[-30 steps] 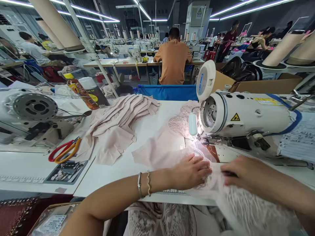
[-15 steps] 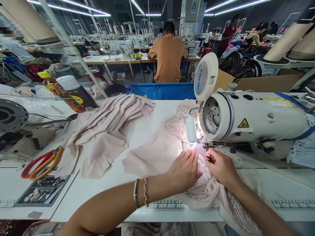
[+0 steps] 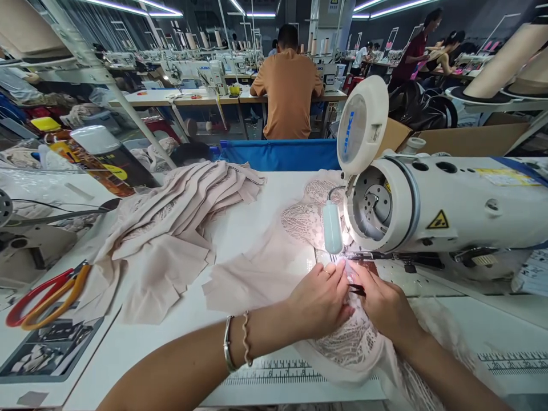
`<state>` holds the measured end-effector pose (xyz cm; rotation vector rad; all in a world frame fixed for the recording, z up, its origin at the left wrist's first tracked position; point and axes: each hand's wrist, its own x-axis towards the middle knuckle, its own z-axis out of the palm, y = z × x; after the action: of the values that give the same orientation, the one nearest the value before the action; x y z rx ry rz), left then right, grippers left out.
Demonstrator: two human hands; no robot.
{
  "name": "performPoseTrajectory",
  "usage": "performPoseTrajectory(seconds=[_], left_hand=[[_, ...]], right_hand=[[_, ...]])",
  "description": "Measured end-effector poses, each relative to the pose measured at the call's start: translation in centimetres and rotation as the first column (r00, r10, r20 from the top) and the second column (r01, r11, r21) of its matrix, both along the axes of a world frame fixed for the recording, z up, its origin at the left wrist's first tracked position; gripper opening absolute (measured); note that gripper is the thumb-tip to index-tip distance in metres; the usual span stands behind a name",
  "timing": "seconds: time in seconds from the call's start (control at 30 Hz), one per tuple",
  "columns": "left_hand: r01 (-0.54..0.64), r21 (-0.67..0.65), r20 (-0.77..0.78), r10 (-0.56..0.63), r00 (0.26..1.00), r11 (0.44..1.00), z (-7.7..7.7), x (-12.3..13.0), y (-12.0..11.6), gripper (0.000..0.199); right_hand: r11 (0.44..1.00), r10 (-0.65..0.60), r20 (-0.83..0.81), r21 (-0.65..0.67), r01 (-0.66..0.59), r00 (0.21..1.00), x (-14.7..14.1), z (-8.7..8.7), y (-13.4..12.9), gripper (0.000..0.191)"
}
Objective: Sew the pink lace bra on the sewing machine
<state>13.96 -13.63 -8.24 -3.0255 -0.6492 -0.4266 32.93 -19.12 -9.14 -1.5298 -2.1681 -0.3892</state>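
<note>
A pale pink lace garment piece [image 3: 346,342] lies under the lamp beside the sewing machine [image 3: 462,200] and hangs over the table's front edge. My left hand [image 3: 321,297] is closed on the fabric's edge, its fingertips just in front of the needle area. Close against it, my right hand [image 3: 385,302] pinches the same edge. A small black pointed tool [image 3: 357,289] sticks out from between the right fingers; its kind is hard to make out. Lace cups [image 3: 302,220] of the piece spread behind the lamp [image 3: 332,228]. The needle itself is hidden.
To the left lies a stack of pink cut pieces [image 3: 184,200]. Orange-and-red-handled scissors [image 3: 51,297] rest by a grey tray [image 3: 47,348] of small metal parts. Spray cans [image 3: 115,157] stand behind. A ruler strip [image 3: 278,371] runs along the front. A person [image 3: 289,85] sits ahead.
My right hand has moved left, closer to the left fingertips, and the black tool now points more sideways. The view has shifted slightly. Both hands still hold the fabric.
</note>
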Motion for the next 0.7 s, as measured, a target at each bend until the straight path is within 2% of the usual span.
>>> performPoseTrajectory(seconds=[0.13,0.27,0.4,0.7], left_hand=[[0.004,-0.064,0.012,-0.003,1.000,0.998,0.37,-0.14,0.42,0.056],[0.013,-0.098,0.041,-0.009,0.999,0.995,0.23,-0.24,0.69,0.061],[-0.008,-0.070,0.035,0.010,0.999,0.997,0.22,-0.46,0.77,0.065],[-0.031,-0.025,-0.031,0.030,0.999,0.999,0.44,-0.61,0.86,0.065]], right_hand=[[0.999,0.042,0.074,0.010,-0.043,0.996,-0.16,0.19,-0.05,0.054],[1.000,0.023,0.093,0.002,-0.024,0.995,-0.25,0.09,0.00,0.054],[1.000,-0.021,0.101,0.016,0.020,0.995,-0.42,0.14,0.10,0.056],[0.999,-0.041,0.111,-0.008,0.042,0.993,-0.66,0.42,0.49,0.055]])
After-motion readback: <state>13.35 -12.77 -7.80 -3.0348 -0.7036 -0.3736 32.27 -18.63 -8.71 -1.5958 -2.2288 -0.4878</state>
